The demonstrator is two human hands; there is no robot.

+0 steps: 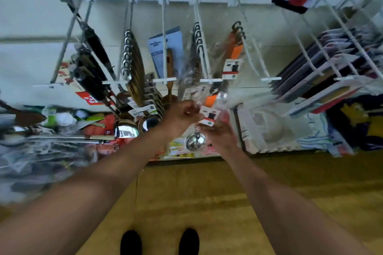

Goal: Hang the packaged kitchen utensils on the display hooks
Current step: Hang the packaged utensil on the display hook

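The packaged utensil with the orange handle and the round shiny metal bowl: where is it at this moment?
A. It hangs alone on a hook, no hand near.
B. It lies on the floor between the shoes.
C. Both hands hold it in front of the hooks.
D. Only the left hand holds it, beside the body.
C: the left hand and the right hand both grip the packaged utensil just below the hook ends.

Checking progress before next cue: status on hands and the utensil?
Left hand and right hand both grip clear-packaged ladle, below hook. Not hung yet. Hanging orange utensils crowd the hook.
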